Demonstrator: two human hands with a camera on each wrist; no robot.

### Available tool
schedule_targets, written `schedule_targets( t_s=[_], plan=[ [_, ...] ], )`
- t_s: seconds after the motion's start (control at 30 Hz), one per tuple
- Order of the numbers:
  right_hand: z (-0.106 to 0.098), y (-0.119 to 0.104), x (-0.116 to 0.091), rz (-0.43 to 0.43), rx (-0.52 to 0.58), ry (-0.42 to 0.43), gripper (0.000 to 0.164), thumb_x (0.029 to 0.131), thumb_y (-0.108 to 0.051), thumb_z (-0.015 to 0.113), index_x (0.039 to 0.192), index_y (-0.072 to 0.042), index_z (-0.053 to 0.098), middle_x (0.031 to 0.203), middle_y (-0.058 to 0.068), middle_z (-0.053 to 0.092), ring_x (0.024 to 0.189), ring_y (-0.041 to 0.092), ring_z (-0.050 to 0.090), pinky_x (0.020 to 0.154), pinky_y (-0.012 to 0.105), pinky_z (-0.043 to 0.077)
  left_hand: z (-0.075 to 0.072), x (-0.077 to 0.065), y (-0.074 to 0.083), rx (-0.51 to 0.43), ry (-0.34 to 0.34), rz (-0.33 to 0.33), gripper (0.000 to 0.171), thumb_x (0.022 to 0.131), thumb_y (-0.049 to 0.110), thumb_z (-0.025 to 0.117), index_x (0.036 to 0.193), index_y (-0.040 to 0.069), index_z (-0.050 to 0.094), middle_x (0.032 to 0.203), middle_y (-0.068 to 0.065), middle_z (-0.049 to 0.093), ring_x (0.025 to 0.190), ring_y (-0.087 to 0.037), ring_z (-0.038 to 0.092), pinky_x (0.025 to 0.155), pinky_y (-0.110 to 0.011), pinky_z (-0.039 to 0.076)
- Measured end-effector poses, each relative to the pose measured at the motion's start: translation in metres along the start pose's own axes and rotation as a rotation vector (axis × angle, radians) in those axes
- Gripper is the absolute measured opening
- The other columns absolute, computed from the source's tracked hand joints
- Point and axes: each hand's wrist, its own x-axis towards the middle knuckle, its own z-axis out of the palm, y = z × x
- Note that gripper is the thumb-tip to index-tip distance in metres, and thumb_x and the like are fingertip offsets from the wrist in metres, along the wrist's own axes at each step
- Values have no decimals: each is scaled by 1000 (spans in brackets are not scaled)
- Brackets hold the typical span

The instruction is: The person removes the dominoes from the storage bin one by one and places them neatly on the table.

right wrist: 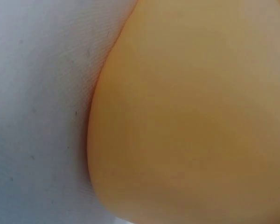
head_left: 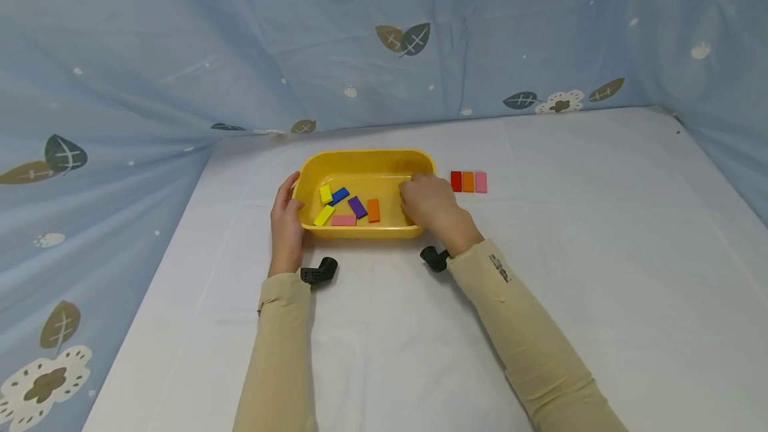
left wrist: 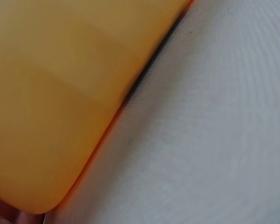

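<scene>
In the head view a yellow plastic tub [head_left: 360, 233] sits on the white cloth. My left hand [head_left: 287, 225] grips its left end, thumb at the rim; its fingers [left wrist: 7, 217] show by the tub's corner in the left wrist view. Over the right end, my right hand [head_left: 433, 204] reaches down inside with bent fingers; the fingertips are hidden, and I cannot tell whether they hold anything. On the tub's floor lie several small domino-like blocks: two yellow, one blue [head_left: 339, 196], one purple [head_left: 357, 207], one orange [head_left: 374, 211] and one pink [head_left: 344, 220].
Just right of the tub, a red block [head_left: 456, 181], an orange block [head_left: 468, 182] and a pink block [head_left: 481, 182] stand side by side in a row. Black wrist cameras [head_left: 320, 272] sit at both cuffs. A blue patterned curtain [head_left: 360, 39] hangs behind the table.
</scene>
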Motion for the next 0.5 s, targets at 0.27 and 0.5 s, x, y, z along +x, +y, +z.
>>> schedule_targets(
  t_s=[0.27,0.5],
  plan=[
    [1,3,0,-17,93,34,11,85,-12,51,82,-12,62,76,5,48,73,20,45,57,29,38,0,0,-1,1,-5,9,51,87,10,30,129,36,42,136,10,34,120,-14,36,100,-32,32],
    [0,3,1,-12,119,6,7,84,-12,55,82,-11,62,76,5,48,72,21,46,57,29,38,1,-1,1,-4,-5,1,51,87,10,30,129,36,43,135,7,36,118,-15,38,99,-32,33]
  ],
)
